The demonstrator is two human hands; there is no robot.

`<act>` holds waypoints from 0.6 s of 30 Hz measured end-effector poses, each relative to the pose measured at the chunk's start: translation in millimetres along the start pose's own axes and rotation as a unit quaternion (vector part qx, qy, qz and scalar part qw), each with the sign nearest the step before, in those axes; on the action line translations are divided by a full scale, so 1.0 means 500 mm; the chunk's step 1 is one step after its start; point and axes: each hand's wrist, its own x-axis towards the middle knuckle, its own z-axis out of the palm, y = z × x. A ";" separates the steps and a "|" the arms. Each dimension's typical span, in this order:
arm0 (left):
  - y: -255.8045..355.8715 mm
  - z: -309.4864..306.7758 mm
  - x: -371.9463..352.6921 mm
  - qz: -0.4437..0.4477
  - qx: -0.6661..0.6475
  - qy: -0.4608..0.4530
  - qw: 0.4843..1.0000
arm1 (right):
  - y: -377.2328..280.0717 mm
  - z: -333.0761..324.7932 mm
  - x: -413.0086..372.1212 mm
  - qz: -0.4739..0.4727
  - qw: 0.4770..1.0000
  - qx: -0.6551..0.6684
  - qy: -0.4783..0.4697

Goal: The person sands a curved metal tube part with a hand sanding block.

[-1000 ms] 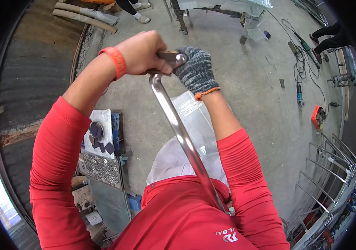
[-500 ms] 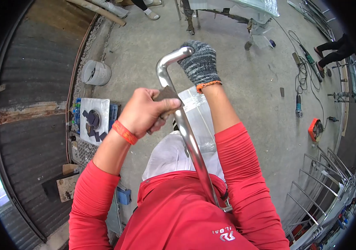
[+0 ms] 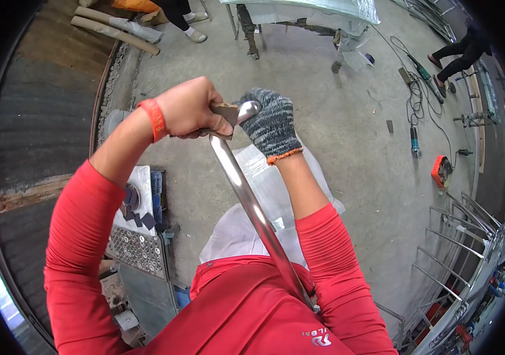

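A shiny bent metal tube (image 3: 242,188) runs from my waist up and away from me, its far end bent to the right. My gloved right hand (image 3: 271,124), in a grey knit glove with an orange cuff, is closed around that bent end. My bare left hand (image 3: 186,109), an orange band at its wrist, pinches a brown piece of sandpaper (image 3: 226,111) around the tube at the bend. The fingers under the tube are partly hidden.
At left stands a table with a white sheet (image 3: 141,183) and dark square pieces (image 3: 148,221). A corded grinder (image 3: 415,142) and an orange container (image 3: 440,171) lie on the floor at right. Metal racks (image 3: 442,260) stand lower right. Other people's legs (image 3: 459,56) show.
My left hand and the sandpaper have slid up the tube from the straight part to the bend. The tube's far end and my right hand have shifted a little left and closer.
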 end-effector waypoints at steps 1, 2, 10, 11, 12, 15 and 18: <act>0.010 -0.011 0.010 0.034 0.097 -0.019 0.995 | -0.002 0.005 0.000 -0.014 1.000 0.007 0.007; 0.028 -0.018 0.017 0.049 0.152 -0.027 0.987 | -0.005 0.005 -0.002 -0.009 1.000 0.015 0.007; -0.009 -0.005 0.003 0.051 0.134 0.007 0.990 | -0.010 -0.001 0.001 -0.033 0.999 0.004 0.003; -0.023 0.004 -0.016 0.047 0.130 0.011 0.990 | -0.007 -0.001 0.004 -0.037 0.999 0.008 -0.001; -0.034 0.019 -0.040 -0.003 0.011 0.020 1.000 | -0.007 0.000 0.004 -0.031 0.999 0.014 -0.013; -0.066 0.092 -0.085 -0.079 -0.246 0.073 0.963 | -0.014 -0.001 -0.002 -0.011 0.999 0.022 -0.032; -0.052 0.197 -0.126 -0.095 -0.400 0.112 0.905 | 0.008 0.001 -0.002 -0.007 1.000 -0.012 -0.028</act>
